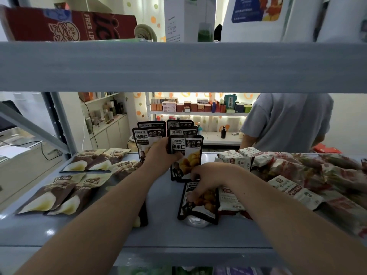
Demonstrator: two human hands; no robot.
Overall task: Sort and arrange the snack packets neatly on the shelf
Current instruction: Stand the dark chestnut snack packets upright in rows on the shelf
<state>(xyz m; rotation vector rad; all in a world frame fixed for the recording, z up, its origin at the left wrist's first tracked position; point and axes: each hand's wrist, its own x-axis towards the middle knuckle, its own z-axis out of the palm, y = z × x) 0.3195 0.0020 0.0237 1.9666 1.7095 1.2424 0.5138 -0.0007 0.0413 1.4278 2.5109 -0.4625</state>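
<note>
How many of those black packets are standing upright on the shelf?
5 black packets: two in the left column, rear and front; three in the right, rear, middle, front, gripped by the left hand. More may hide behind.

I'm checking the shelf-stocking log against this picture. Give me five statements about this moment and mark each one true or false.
1. The left hand grips an upright black packet. True.
2. The brown-and-cream packets stand upright. False: they lie flat on the left of the shelf.
3. The right hand rests on the white-and-red packets. False: its fingers curl onto a flat black packet.
4. Other black packets stand behind the gripped one. True.
5. Nobody else is in view. False: a person in a grey shirt stands beyond the shelf.
</note>
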